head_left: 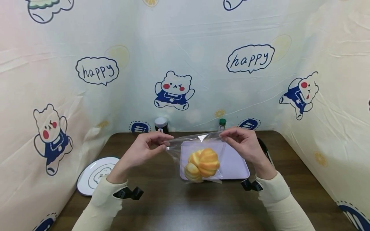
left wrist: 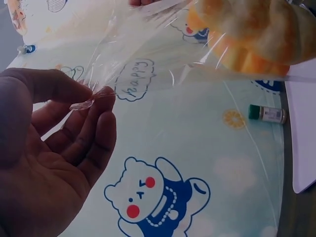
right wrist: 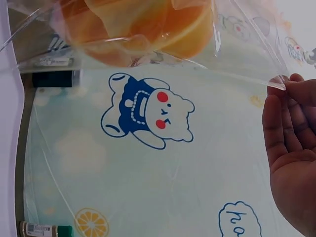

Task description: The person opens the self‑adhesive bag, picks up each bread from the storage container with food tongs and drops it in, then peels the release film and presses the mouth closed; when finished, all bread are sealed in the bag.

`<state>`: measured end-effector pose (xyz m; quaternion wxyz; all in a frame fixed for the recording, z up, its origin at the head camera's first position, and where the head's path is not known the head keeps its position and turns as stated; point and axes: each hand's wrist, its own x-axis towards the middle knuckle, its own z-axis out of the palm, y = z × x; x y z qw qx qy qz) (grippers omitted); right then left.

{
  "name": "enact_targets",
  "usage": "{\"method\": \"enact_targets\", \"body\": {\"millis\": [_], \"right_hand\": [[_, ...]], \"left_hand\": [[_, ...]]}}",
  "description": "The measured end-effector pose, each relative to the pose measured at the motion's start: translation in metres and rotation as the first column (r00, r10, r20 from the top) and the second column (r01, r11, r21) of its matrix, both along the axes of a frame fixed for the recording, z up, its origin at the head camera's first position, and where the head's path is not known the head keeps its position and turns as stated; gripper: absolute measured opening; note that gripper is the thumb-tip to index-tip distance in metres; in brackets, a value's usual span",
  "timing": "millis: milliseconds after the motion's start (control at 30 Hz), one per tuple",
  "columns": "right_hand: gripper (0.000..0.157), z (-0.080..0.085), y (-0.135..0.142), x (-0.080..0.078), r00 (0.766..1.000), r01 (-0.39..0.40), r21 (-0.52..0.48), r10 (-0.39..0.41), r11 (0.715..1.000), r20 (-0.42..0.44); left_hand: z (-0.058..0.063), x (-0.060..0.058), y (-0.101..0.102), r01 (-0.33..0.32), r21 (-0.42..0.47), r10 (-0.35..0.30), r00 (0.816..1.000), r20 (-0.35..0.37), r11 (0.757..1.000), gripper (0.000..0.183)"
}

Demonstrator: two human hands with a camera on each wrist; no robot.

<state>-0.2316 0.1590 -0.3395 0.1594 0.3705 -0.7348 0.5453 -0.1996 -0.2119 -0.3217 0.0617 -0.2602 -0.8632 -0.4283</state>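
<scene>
A clear plastic bag [head_left: 177,150] hangs between my two hands with yellow-orange, pumpkin-shaped bread buns [head_left: 209,163] inside it. My left hand [head_left: 142,150] pinches the bag's upper left corner between thumb and forefinger. At the upper right corner, my right hand [head_left: 245,145] pinches the film the same way. The left wrist view shows the gathered plastic [left wrist: 84,104] at the left fingertips. In the right wrist view the bag's edge [right wrist: 237,76] is stretched taut to the right thumb. In the head view, the bag overlaps a pale purple tray [head_left: 235,168] on the table.
A white plate [head_left: 88,175] with a line drawing lies at the left, partly behind my left forearm. At the back stand a dark jar with a pale lid [head_left: 161,124] and a small green-capped bottle [head_left: 222,124]. A black object [head_left: 263,148] is partly hidden by my right wrist.
</scene>
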Motion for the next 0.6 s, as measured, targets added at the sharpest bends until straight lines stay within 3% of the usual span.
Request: {"method": "enact_targets", "body": {"millis": [267,600], "right_hand": [[0.017,0.006,-0.007,0.005,1.0,-0.016,0.019,0.016,1.0,-0.012],[0.021,0.012,-0.008,0.011,0.999,-0.032,0.069,0.035,0.997,-0.033]], "left_hand": [[-0.001,-0.001,0.005,0.002,-0.043,0.001,0.998,0.057,0.999,0.024],[0.0,-0.007,0.049,0.083,-0.05,-0.086,0.995,-0.055,0.995,0.028]]}}
